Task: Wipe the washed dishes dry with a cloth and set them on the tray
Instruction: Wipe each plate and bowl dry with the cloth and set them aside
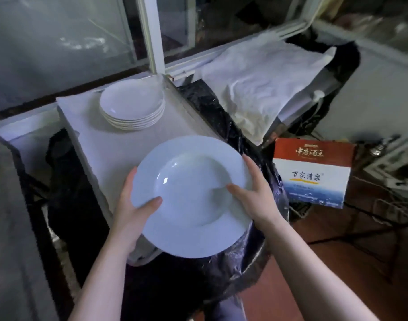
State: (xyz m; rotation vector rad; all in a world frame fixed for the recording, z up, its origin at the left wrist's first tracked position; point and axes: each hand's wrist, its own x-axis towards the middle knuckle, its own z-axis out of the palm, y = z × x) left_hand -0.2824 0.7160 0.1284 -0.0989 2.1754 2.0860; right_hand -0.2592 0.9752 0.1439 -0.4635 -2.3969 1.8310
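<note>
Left hand point(133, 205) and right hand point(256, 195) grip the plate point(191, 195) by opposite rims, thumbs on top; stack point(132, 105) sits on the tray point(101, 144).

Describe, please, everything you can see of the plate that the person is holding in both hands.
The plate is plain white with a glossy, ceramic look: a wide flat rim around a round, sunken well that catches small highlights. It looks clean and whole; whether it is wet cannot be told. It is held in the air, face up and tilted toward the camera, over the near end of the white tray and the black plastic sheeting. The left hand grips its left edge, thumb on the rim; the right hand grips its right edge, thumb reaching into the well.
</note>
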